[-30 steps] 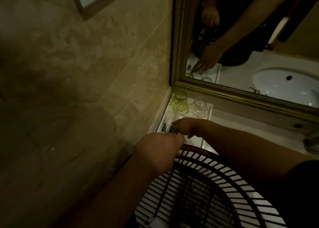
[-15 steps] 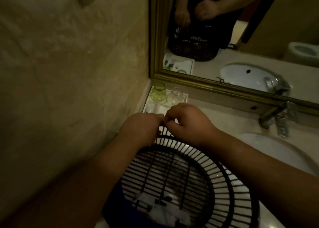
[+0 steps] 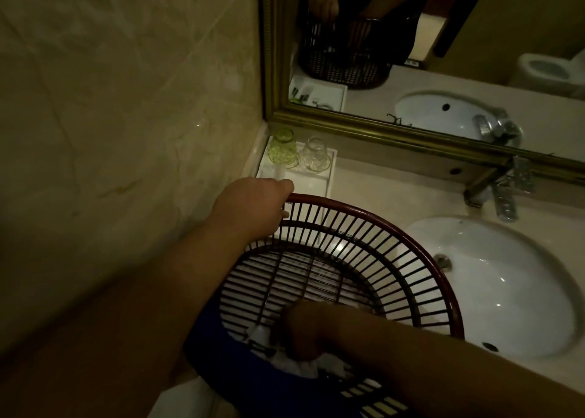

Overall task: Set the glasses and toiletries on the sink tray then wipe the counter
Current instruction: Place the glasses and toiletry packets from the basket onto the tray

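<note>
Since the earlier frame the right hand (image 3: pixel 300 332) has been lowered into the basket (image 3: pixel 395 227), where its fingers are closed among white items; what is clamped cannot be told. The left hand (image 3: pixel 253 205) is kept on the basket's far-left rim, fingers curled around it. The tray (image 3: pixel 329 177) lies on the worktop (image 3: pixel 395 189) in the far-left corner, just beyond the basket, with a green glass (image 3: pixel 282 148) and a clear glass (image 3: pixel 314 155) standing inverted side by side at its far end. The sink (image 3: pixel 506 287) is set to the right, with the tap (image 3: pixel 503 189) behind it. A gold-framed mirror (image 3: pixel 443 53) and a marbled wall (image 3: pixel 126 116) enclose the corner.
</note>
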